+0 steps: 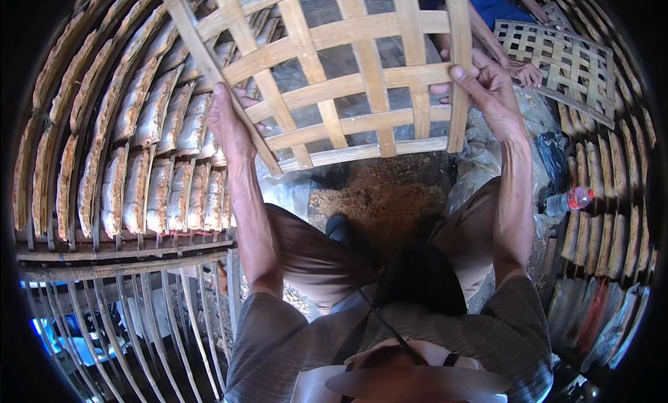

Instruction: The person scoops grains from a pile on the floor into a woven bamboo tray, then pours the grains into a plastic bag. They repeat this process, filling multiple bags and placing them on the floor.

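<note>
A woven bamboo lattice rack point(368, 53) is held up in front of me, its strips crossing over and under with open gaps between. My left hand point(232, 119) grips its left edge slat, thumb on the near face and fingertips showing behind. On the opposite side my right hand point(488, 92) pinches the right edge slat between thumb and fingers. The near edge slat hangs above the crumb-strewn floor. Clear plastic sheeting point(323, 95) shows through the gaps of the lattice. The rack's far edge runs out of the top of the view.
Tiers of slabs with crumbly tan edges point(151, 189) rise at my left, above a bamboo slat railing point(130, 265). More slabs point(600, 236) line the right, near a plastic bottle point(566, 201). At upper right, another person's hands point(524, 73) touch a second bamboo lattice point(569, 64). Brown crumbs point(376, 194) cover the floor.
</note>
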A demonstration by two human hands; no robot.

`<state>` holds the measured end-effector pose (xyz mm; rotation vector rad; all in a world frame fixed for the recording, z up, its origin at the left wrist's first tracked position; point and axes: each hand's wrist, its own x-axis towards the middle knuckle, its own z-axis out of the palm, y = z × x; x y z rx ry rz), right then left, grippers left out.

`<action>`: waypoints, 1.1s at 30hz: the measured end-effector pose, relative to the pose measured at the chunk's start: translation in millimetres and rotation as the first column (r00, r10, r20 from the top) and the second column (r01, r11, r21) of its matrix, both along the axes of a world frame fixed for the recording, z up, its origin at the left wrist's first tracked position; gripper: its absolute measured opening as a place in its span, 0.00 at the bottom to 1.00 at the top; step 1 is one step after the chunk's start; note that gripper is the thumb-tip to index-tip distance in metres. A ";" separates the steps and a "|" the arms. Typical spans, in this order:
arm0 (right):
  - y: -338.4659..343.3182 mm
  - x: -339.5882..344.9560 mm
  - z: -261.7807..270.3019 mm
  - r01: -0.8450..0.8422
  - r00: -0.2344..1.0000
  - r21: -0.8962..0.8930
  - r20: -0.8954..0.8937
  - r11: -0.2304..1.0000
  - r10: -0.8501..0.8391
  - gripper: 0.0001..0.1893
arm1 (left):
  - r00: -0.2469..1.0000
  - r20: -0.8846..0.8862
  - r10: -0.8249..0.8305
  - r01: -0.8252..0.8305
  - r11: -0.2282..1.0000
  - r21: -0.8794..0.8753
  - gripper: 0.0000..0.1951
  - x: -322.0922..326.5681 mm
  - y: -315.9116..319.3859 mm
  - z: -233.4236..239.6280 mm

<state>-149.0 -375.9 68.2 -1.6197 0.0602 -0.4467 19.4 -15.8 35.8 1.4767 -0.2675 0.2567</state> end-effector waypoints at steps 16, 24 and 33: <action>-24.0 -11.1 -5.7 -0.084 0.938 -0.291 -0.345 0.953 -0.023 0.23 | 0.994 -0.009 0.107 -0.107 0.989 -0.102 0.30 2.4 6.7 7.2; 7.2 10.2 -32.0 0.328 0.945 -0.085 0.045 0.941 -0.325 0.24 | 0.993 -0.032 -0.116 0.113 0.990 -0.084 0.27 -4.9 -3.7 6.1; 9.6 15.1 -33.8 0.309 0.949 -0.043 0.076 0.950 -0.305 0.23 | 0.968 0.108 -0.225 0.235 0.968 -0.093 0.15 0.3 12.4 13.1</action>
